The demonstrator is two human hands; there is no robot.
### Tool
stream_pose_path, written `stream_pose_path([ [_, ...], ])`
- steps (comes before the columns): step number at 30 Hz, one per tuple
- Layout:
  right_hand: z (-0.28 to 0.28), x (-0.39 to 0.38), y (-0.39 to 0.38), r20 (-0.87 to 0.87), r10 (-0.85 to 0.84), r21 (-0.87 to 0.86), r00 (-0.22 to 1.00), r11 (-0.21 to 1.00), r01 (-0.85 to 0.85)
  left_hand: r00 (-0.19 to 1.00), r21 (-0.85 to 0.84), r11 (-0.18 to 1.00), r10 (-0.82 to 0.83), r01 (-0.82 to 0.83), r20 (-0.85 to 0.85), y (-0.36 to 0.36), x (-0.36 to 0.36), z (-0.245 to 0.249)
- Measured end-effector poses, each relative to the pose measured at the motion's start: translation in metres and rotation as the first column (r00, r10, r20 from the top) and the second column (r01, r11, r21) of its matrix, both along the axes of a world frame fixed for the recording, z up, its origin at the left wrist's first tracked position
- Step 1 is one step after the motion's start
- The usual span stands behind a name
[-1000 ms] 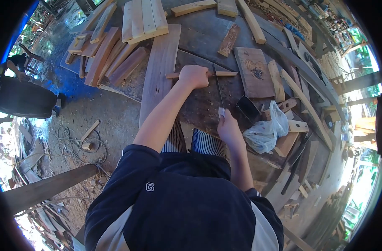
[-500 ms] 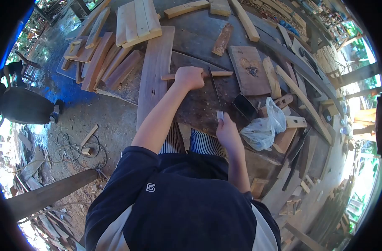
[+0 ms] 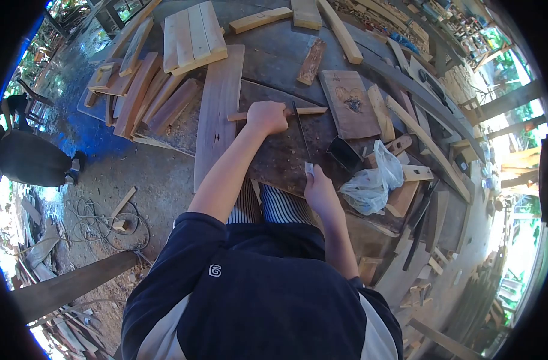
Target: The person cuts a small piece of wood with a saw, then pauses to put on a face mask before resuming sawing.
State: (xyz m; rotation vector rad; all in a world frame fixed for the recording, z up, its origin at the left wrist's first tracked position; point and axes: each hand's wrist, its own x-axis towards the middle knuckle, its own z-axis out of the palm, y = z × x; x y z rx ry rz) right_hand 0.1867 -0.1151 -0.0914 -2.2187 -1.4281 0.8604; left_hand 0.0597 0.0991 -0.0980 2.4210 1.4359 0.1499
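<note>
My left hand (image 3: 268, 117) is closed in a fist around a narrow wooden stick (image 3: 313, 110), pressed down on the dark workbench (image 3: 274, 159). Both ends of the stick show past the fist. In my right hand (image 3: 323, 193) is a long, thin, dark-bladed hand tool (image 3: 302, 135) with a pale wrapped handle. Its blade crosses the stick just right of my left fist, and its tip points away from me. To the left of the stick lies a long flat plank (image 3: 218, 102). A black open box (image 3: 344, 154) sits right of the blade.
A crumpled clear plastic bag (image 3: 373, 183) and a wooden plane (image 3: 400, 144) lie on the right. Behind them is a board with a dark carved patch (image 3: 346, 90). Wood strips (image 3: 136, 96) are piled at left. A person's dark clothing (image 3: 31, 153) shows at far left.
The whole view has shifted slightly, with the bench things appearing a little lower and further left. Both hands keep their grips, and the blade still lies across the stick.
</note>
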Motion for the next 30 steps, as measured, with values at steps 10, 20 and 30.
stream_pose_path([
  [10,-0.005,0.0,0.111,0.055,0.073,0.013,0.996,0.997,-0.074,0.998,0.099,0.993,-0.061,0.058,0.02,-0.007,-0.003,-0.01],
  [20,-0.004,0.012,0.032,-0.043,0.025,0.056,0.999,0.998,-0.023,0.999,0.074,0.996,-0.043,0.041,0.022,-0.004,-0.003,-0.01],
  [30,-0.001,0.013,0.04,-0.04,0.058,0.037,0.998,0.998,-0.056,1.0,0.049,0.999,-0.015,0.013,0.027,-0.002,-0.001,-0.01],
])
